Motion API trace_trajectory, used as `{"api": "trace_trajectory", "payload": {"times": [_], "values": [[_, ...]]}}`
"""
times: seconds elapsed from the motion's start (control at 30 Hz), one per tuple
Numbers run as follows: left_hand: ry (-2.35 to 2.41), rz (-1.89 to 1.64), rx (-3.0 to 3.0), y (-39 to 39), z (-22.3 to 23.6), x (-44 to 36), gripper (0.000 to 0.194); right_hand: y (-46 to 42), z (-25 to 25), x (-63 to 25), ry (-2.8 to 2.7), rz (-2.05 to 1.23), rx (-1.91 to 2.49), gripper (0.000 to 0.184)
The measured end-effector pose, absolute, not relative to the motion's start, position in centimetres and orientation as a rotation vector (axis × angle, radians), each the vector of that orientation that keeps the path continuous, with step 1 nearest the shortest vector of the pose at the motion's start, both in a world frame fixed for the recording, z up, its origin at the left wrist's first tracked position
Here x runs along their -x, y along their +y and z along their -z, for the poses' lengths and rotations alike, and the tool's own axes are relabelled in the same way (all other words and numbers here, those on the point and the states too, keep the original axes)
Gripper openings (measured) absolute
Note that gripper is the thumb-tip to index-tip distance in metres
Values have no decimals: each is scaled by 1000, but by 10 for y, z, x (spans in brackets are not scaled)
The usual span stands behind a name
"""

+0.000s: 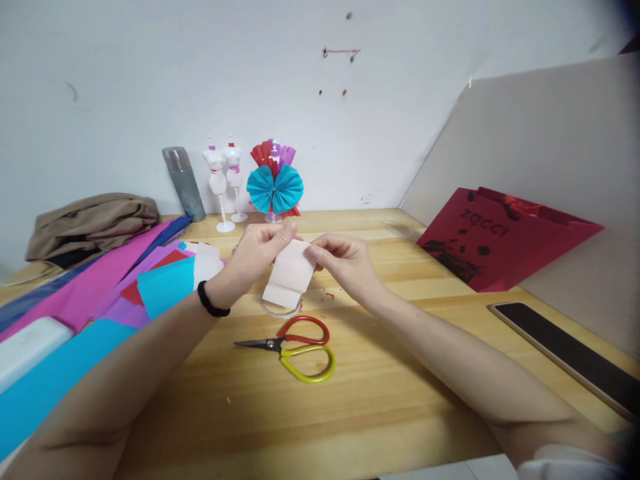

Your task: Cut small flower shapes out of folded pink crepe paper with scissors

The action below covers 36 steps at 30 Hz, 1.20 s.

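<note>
Between my hands is a small pale pink piece of paper point(289, 270) with a crease across its lower part. My left hand point(260, 250) pinches its upper left edge, the thumb on top. At its upper right edge, my right hand point(345, 260) grips it between thumb and fingers. Beneath the paper, a thin round ring-like object point(280, 313) shows in part on the table; its kind I cannot make out. Just nearer to me lie scissors point(273, 344) with one red and one yellow handle, blades pointing left.
Coloured papers point(167, 283) and a brown cloth point(95, 223) lie at left. Behind stand a grey flask point(185, 187), two white mannequins point(217, 180) and one dressed in pleated paper point(275, 189). A red paper bag point(500, 240) and a phone point(560, 353) are at right.
</note>
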<state>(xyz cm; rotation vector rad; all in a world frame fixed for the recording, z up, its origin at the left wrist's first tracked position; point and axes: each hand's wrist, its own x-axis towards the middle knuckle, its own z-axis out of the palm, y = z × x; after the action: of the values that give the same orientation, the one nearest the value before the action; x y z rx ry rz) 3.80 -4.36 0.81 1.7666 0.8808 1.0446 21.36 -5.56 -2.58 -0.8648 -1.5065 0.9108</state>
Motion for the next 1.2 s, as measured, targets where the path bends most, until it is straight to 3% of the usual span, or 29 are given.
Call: {"api": "trace_trajectory", "payload": {"times": [0.3,0.77,1.2], "values": [[777,-653,-1666,-32,7,-34,44,-55,23,-216,-1444,-840,885,24],[890,-601,-1579,-29,10,-41,8,-34,8,-243,-1224,-677,838,19],[892,-772,-1470,-22,20,-40,10,-27,13,-248,-1155,-702,786,21]]}}
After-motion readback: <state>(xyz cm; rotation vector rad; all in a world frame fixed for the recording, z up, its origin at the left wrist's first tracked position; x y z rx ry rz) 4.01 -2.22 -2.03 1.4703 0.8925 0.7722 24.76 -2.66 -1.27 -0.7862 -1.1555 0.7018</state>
